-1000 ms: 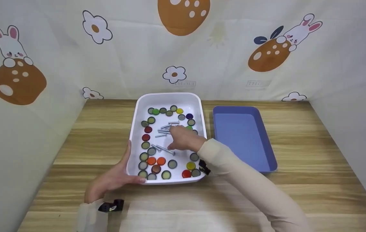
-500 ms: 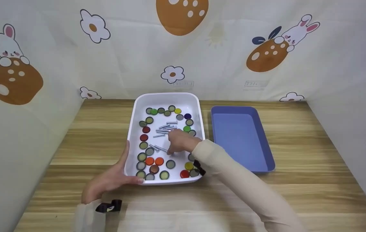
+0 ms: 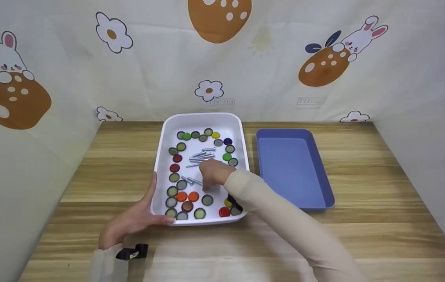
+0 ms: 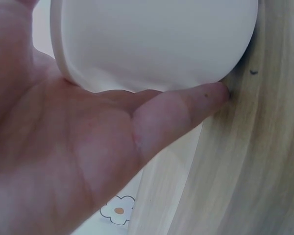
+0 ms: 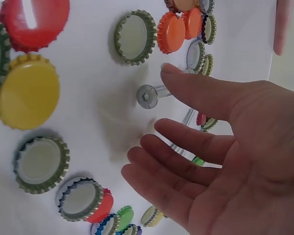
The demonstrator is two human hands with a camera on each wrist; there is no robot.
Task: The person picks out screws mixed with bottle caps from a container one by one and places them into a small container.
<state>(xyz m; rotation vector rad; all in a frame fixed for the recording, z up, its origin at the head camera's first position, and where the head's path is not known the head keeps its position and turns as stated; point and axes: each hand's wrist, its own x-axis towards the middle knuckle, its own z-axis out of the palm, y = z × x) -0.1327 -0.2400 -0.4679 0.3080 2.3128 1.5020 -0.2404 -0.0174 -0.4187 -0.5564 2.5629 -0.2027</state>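
Bolt [image 5: 148,97] lies slantwise in the white tray [image 3: 203,120], head toward its near-right corner. Right hand [image 3: 215,172] hovers there, thumb and 4 fingers apart.

I've got pale, creased cloth [image 3: 156,78] walling the scene at the back, left and right. Rabbits [image 3: 10,58] cling to brown fruit [image 3: 13,103], white flowers [image 3: 111,34] scattered around them, and I spot faint lettering [image 3: 222,102] low on the back side. Down below, my view gives me a table [image 3: 363,164], streaky wood grain, soft pale glare [image 3: 214,262] across its near middle!
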